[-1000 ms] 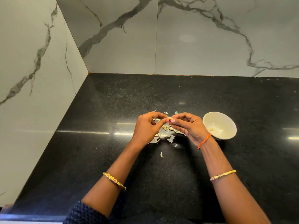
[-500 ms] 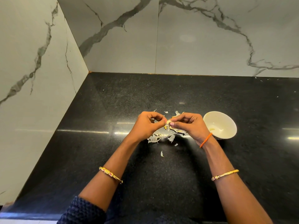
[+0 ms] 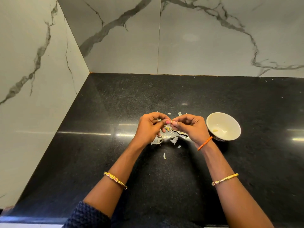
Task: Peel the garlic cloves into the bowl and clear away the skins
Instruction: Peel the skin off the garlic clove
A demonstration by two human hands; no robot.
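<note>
Fingertips meet above the middle of the counter (image 3: 115,162): our left hand (image 3: 148,127) and right hand (image 3: 190,127) both curl in and pinch one small garlic clove (image 3: 171,122) between thumbs and forefingers (it is nearly hidden, so we cannot tell its long axis or how much skin is left on it). Directly beneath them a litter of skins (image 3: 166,137) lies on the dark stone, with one stray flake (image 3: 164,156) nearer the front edge. The bowl (image 3: 230,117) stands just beside our right wrist, toward the counter's right edge, so the right hand is the nearer one for dropping the clove in. Inside it we see one pale peeled clove (image 3: 215,130) on the bottom. We judge the peeling far from finished and the skins not yet cleared.
</note>
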